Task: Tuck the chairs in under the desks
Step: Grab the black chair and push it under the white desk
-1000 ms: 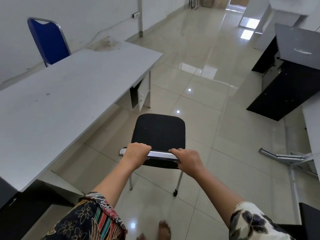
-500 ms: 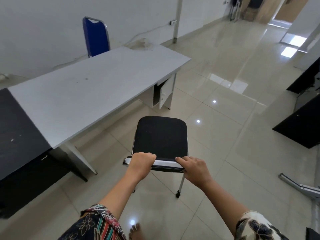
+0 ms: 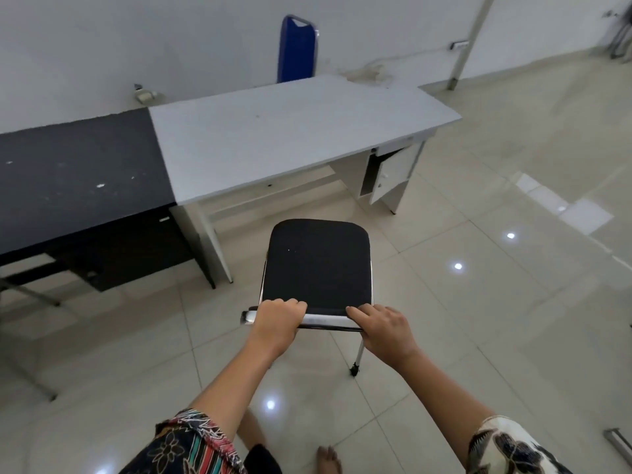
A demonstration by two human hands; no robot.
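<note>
Nearest you: a bare foot [image 3: 329,457] on the pale tile floor [image 3: 478,336], w/ patterned sleeves at the bottom corners of the view. Your arms reach fwd to a black chair [image 3: 318,265], seen from above and behind.

Your left hand [image 3: 277,319] is curled over the top rail of the chair's back near its left end, fingers wrapped tight around the chrome bar. Your right hand [image 3: 384,331] sits on the right part of the same rail, fingers closed over it, fingertips on the rail's front edge. One rear chair leg w/ a black foot cap shows below your right hand; whether it touches the tile can't be told.

The chair's black seat points away from you toward a white desk [image 3: 290,131]. The seat's front edge is near the desk's front edge but not under it; open tile lies btwn them. The gap under the desk looks open in the middle. On the left of that gap is the desk's slanted white leg panel [image 3: 208,241]; on the right, a drawer cabinet [image 3: 390,176] w/ its door ajar.

Left of the white desk, touching it side by side, is a black desk [image 3: 78,172] w/ white specks on top.

Farther back, behind the white desk, a blue chair [image 3: 295,49] stands by the white wall [image 3: 136,35]. A grey pole [image 3: 468,42] runs up the wall at right.
</note>
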